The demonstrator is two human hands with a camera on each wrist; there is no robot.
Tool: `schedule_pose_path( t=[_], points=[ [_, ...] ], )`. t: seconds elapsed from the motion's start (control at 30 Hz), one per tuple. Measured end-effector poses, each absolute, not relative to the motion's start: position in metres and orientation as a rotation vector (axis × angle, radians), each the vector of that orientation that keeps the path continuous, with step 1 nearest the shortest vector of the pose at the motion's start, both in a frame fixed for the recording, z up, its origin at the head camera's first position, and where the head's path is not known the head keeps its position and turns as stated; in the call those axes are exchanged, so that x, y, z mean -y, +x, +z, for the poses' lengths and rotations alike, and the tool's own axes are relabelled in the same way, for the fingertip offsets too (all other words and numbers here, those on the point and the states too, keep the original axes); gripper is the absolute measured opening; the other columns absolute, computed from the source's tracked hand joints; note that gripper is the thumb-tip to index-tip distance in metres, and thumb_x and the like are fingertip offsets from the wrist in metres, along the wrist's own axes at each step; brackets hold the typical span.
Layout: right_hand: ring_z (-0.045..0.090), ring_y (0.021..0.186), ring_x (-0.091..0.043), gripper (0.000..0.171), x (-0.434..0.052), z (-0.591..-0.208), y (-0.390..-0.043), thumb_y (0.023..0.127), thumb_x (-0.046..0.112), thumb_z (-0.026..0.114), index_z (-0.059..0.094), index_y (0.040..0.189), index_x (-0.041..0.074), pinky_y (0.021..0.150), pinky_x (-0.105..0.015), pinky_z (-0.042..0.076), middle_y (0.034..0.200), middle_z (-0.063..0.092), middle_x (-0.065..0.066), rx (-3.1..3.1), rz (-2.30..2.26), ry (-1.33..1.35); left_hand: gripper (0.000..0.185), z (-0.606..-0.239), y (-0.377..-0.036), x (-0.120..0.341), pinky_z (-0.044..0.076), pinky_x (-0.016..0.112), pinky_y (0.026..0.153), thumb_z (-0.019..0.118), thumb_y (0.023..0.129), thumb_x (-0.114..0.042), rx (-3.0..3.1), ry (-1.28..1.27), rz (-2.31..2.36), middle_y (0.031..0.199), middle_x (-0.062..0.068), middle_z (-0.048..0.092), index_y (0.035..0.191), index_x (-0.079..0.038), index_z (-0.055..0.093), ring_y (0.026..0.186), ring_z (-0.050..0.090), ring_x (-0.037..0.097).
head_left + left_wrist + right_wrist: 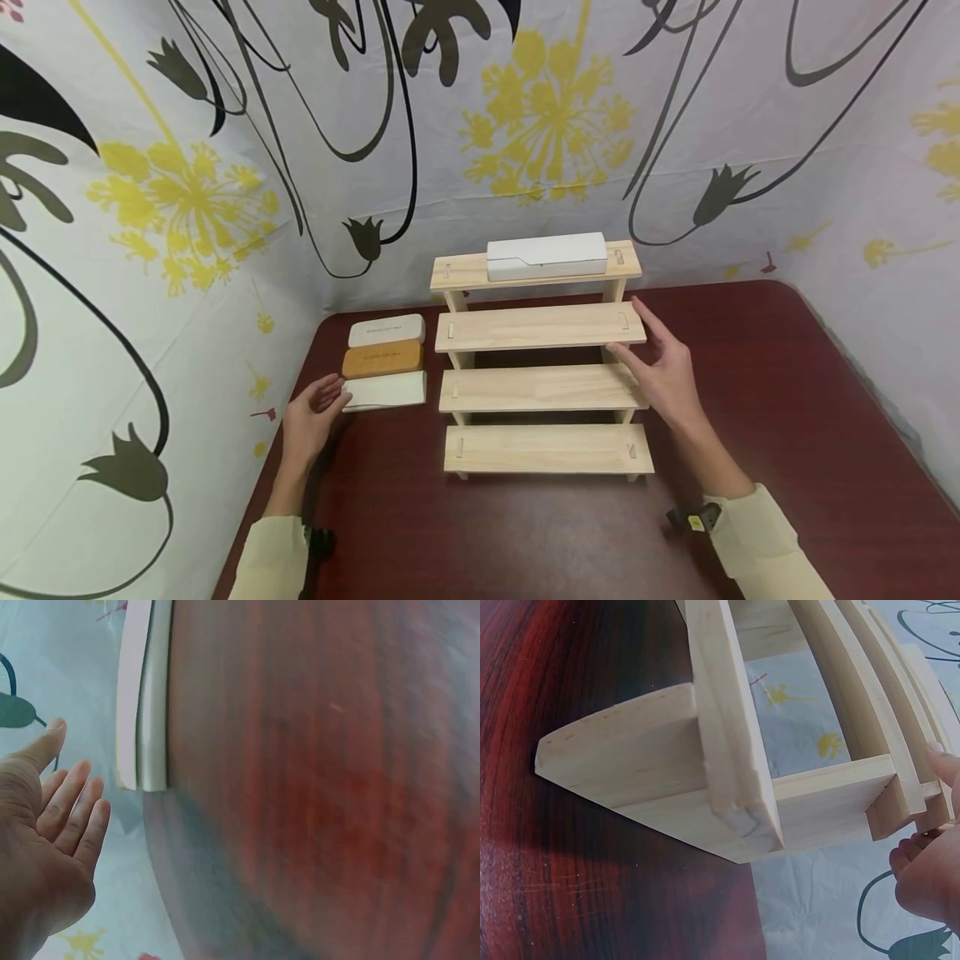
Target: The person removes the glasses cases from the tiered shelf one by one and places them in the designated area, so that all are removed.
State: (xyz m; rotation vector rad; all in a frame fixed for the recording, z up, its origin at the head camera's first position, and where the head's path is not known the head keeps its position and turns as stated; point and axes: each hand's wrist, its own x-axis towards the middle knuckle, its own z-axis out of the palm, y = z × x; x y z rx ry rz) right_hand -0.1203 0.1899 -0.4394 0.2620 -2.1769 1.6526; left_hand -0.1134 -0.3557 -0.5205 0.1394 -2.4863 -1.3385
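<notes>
A stepped rack of pale wood (540,327) stands on the table, a white oblong case (547,257) lying on its top board. With thumb and fingers, my right hand (667,379) grips the right end of the second board from the top. The right wrist view shows that hand (934,877) at the rack's far boards (877,697), its grip partly cut off. Left of the rack, a white flap-front case (386,390) lies nearest my left hand (309,417). In the left wrist view, the left hand (56,840) has loose fingers, holding nothing, apart from the case (154,712).
Behind the flap-front case lie an orange-brown case (382,359) and another white case (386,330), in a stack-like row. The dark red table (540,533) reaches up to a flower-printed cloth (465,167) at the back and sides.
</notes>
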Motion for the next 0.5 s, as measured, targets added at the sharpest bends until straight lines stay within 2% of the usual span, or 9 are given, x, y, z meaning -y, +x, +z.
schedule_pose_path(
  t=[0.17,0.33,0.5],
  points=[
    [0.042,0.15,-0.035,0.078,-0.19,-0.44,-0.121,0.092,-0.006,0.079,0.045,0.161,0.005,0.111,-0.01,0.037,0.161,0.046,-0.024,2.171,1.663,0.255,0.052,-0.509,-0.122,0.346,0.056,0.028,0.102,0.084,0.095,-0.019,2.484,0.095,-1.33,0.13,0.016,0.073,0.141,-0.001,0.066,0.122,0.069,0.032],
    [0.041,0.15,-0.035,0.077,-0.19,-0.438,-0.119,0.093,-0.003,0.08,0.044,0.161,0.006,0.111,-0.01,0.037,0.161,0.045,-0.023,2.178,1.673,0.248,0.055,-0.493,-0.131,0.333,0.052,0.048,0.11,0.084,0.095,-0.018,2.449,0.043,-1.37,0.136,0.017,0.07,0.144,-0.001,0.063,0.128,0.065,0.035],
    [0.039,0.152,-0.034,0.074,-0.191,-0.437,-0.12,0.095,-0.001,0.078,0.045,0.161,0.005,0.115,-0.014,0.036,0.162,0.045,-0.023,2.17,1.697,0.238,0.061,-0.475,-0.142,0.316,0.046,0.047,0.117,0.084,0.095,-0.017,2.41,-0.023,-1.412,0.142,0.013,0.068,0.149,-0.004,0.059,0.137,0.059,0.029]
  ],
)
